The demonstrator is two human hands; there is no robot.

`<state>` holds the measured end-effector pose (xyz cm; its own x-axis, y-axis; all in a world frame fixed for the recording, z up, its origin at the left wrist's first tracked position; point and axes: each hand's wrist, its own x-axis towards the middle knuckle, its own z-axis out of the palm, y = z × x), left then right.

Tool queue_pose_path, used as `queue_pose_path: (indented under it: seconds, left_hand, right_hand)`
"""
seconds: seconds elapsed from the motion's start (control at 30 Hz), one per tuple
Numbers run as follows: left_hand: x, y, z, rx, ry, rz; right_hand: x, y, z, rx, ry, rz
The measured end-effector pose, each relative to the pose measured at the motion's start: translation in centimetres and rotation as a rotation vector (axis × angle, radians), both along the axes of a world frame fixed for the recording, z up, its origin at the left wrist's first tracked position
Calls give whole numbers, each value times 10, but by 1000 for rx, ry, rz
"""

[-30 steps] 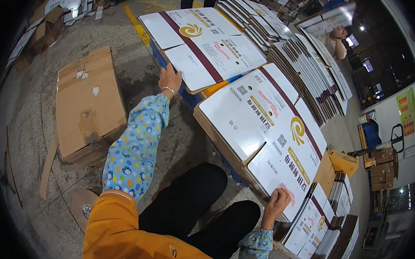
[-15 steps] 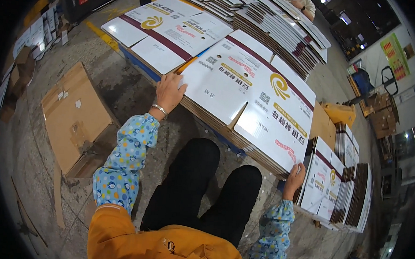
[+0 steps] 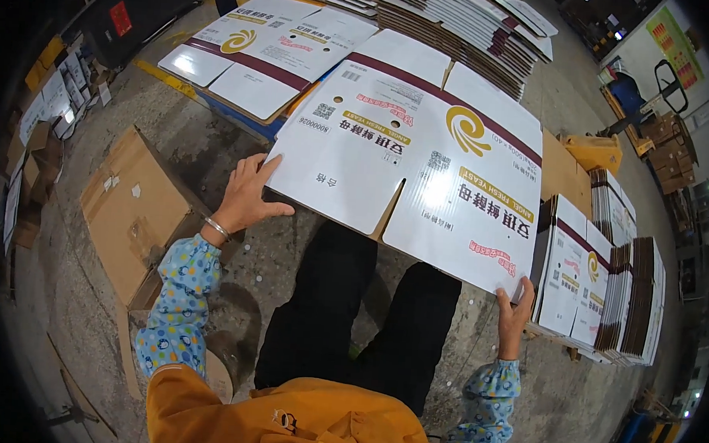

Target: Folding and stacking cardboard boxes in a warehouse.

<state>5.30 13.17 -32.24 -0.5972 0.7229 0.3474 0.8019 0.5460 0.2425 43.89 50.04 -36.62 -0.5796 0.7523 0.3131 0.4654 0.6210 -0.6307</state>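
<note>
A flattened white carton (image 3: 450,226) with a maroon band, gold swirl and slots lies in front of me, its near edge over my knees. By its near left corner is my left hand (image 3: 252,194), thumb spread wide and fingertips at the carton's edge. My right hand (image 3: 515,308) pinches the near right corner between thumb and fingers. What lies under the carton is hidden. Beyond it to the left, another flattened carton (image 3: 259,48) of the same print rests on a blue-edged support.
Tall stacks of flattened cartons (image 3: 460,34) stand behind. More bundles (image 3: 572,273) stand at my right. An open brown cardboard box (image 3: 135,202) sits on the floor at left. Farther right are a yellow object (image 3: 592,154) and brown boxes (image 3: 671,150).
The front carton has come toward me and rises apart from the pile's edge seen earlier. My left hand has shifted down-left and its thumb has spread; the right hand stays at the corner.
</note>
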Motion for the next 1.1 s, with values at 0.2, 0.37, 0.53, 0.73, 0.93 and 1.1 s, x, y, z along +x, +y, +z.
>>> queue_pose_path:
  seconds: [0.2, 0.37, 0.53, 0.73, 0.93, 1.1]
  left_hand:
    - [2, 18, -2, 4, -198, 51]
    - [3, 19, -17, 26, -140, 72]
    - [6, 25, -20, 2, -85, 107]
    - [8, 27, -21, 3, -48, 127]
    - [12, 25, -14, 29, -74, 101]
    - [13, 29, -7, 60, -88, 131]
  right_hand:
    - [6, 9, 4, -1, -129, 25]
    - [-1, 7, 6, 37, -237, 41]
    - [-1, 11, -6, 158, -156, 20]
    - [-3, 10, -7, 142, -128, 20]
    - [4, 7, 3, 85, -106, 32]
    - [-1, 8, 12, 65, -107, 15]
